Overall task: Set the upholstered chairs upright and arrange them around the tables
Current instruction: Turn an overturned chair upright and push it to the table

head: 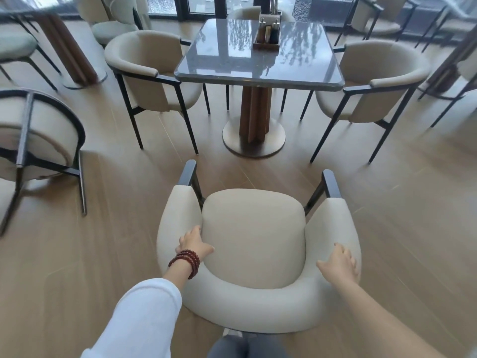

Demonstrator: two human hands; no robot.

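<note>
A cream upholstered chair (254, 239) with dark metal arms stands upright right in front of me, its seat facing the grey stone table (258, 63). My left hand (194, 242), with red beads at the wrist, grips the left side of its curved backrest. My right hand (341, 262) grips the right side. Two matching chairs stand upright at the table, one on the left (147, 71) and one on the right (374, 83). Another chair (38, 135) lies tipped over on the floor at the far left.
A wooden caddy with small bottles (267, 34) stands on the table. The table's round pedestal base (254, 136) lies between my chair and the table. More chairs and another table pedestal (77, 60) stand at the back left, and chairs at the back right.
</note>
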